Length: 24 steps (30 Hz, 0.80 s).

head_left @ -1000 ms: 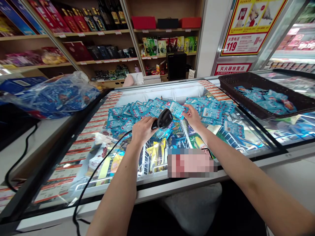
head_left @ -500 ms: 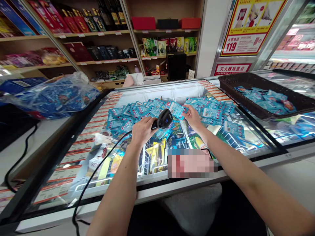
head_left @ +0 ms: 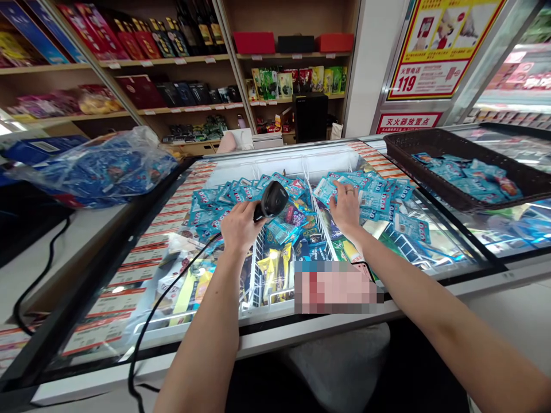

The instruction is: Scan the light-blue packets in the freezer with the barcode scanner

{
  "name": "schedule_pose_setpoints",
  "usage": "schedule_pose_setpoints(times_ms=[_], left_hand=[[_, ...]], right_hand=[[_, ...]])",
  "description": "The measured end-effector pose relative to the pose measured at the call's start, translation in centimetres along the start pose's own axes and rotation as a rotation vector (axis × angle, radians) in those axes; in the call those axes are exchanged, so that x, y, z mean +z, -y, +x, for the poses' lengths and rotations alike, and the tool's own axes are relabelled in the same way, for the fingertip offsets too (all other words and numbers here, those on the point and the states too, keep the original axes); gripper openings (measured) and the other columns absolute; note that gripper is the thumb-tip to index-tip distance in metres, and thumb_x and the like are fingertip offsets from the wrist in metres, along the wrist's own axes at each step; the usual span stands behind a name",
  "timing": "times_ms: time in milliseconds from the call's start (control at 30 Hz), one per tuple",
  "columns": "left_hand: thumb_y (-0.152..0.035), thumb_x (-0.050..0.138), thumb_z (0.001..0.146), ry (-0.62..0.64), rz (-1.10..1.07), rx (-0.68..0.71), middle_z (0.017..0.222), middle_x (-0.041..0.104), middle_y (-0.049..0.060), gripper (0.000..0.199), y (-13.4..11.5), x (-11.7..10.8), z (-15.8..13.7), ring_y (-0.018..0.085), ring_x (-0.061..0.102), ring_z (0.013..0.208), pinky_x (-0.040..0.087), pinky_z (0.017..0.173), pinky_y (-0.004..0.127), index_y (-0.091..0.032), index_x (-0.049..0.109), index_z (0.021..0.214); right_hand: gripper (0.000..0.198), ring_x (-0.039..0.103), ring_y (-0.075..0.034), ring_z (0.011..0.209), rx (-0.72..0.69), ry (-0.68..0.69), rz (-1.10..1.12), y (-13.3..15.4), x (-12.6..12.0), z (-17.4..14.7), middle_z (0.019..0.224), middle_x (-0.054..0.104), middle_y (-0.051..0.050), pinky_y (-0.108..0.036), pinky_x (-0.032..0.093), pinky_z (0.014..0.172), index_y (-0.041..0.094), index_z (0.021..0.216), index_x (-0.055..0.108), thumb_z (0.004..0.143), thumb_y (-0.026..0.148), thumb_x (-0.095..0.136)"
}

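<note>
Black scanner [head_left: 274, 199] is sitting gripped in the left hand [head_left: 239, 228], its head tilting up-right toward the blue packets [head_left: 365, 192] piled near the freezer [head_left: 275, 321]'s far edge; the right hand [head_left: 345, 206] is lying flat, fingers spread, on them, nearer than the left.

Shop: stocked shelves [head_left: 172, 57], freezer chest [head_left: 301, 160]
</note>
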<state>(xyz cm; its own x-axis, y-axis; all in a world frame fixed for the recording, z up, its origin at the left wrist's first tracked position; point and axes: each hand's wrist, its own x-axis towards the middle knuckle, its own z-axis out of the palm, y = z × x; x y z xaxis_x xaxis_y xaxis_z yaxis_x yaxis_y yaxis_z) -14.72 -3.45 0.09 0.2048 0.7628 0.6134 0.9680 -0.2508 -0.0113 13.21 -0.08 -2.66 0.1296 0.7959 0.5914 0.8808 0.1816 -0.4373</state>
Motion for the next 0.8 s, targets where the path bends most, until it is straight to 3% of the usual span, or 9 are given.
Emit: schedule_pose_setpoints(times_ms=[133, 267, 433, 667, 800], left_hand=[[-0.041, 0.055, 0.080, -0.019, 0.020, -0.105, 0.096, 0.065, 0.008, 0.035, 0.5, 0.0, 0.0, 0.025, 0.058, 0.097, 0.038, 0.069, 0.030, -0.021, 0.060, 0.108], [-0.042, 0.055, 0.080, -0.029, 0.035, -0.158, 0.095, 0.065, 0.008, 0.035, 0.6, -0.1, 0.0, 0.025, 0.057, 0.096, 0.036, 0.066, 0.030, -0.022, 0.060, 0.107], [-0.041, 0.054, 0.080, -0.024, 0.036, -0.226, 0.096, 0.065, 0.009, 0.033, 0.6, -0.5, 0.0, 0.026, 0.057, 0.098, 0.037, 0.068, 0.031, -0.022, 0.061, 0.106], [-0.041, 0.052, 0.081, -0.040, 0.023, -0.313, 0.097, 0.066, 0.008, 0.032, 0.8, -1.1, 0.2, 0.026, 0.058, 0.099, 0.039, 0.069, 0.031, -0.023, 0.061, 0.105], [-0.041, 0.052, 0.080, -0.062, 0.027, -0.344, 0.096, 0.066, 0.007, 0.030, 1.0, -1.2, 0.3, 0.026, 0.059, 0.097, 0.039, 0.067, 0.031, -0.023, 0.062, 0.102]], right_hand=[[0.045, 0.035, -0.031, 0.119, -0.098, 0.032, -0.112, 0.5, -0.3, -0.4, 0.132, 0.045, -0.012, -0.048, 0.029, 0.097, 0.022, 0.133, 0.045, 0.088, 0.029, 0.043], [0.031, 0.040, -0.026, 0.116, -0.338, 0.163, -0.119, 0.6, 0.2, -0.5, 0.121, 0.058, -0.004, -0.051, 0.017, 0.104, 0.028, 0.111, 0.064, 0.091, 0.036, 0.041], [0.036, 0.044, -0.026, 0.110, -0.233, 0.100, -0.184, -0.1, 0.7, -0.3, 0.107, 0.064, -0.007, -0.052, 0.015, 0.105, 0.022, 0.091, 0.070, 0.092, 0.034, 0.037], [0.033, 0.040, -0.029, 0.118, -0.200, 0.059, -0.255, -0.5, 0.4, -0.1, 0.122, 0.059, -0.008, -0.056, 0.009, 0.106, 0.019, 0.101, 0.067, 0.090, 0.030, 0.039], [0.039, 0.037, -0.026, 0.126, -0.375, 0.207, -0.148, 0.8, 0.9, 0.3, 0.134, 0.051, -0.006, -0.050, 0.016, 0.108, 0.021, 0.124, 0.055, 0.093, 0.033, 0.034]])
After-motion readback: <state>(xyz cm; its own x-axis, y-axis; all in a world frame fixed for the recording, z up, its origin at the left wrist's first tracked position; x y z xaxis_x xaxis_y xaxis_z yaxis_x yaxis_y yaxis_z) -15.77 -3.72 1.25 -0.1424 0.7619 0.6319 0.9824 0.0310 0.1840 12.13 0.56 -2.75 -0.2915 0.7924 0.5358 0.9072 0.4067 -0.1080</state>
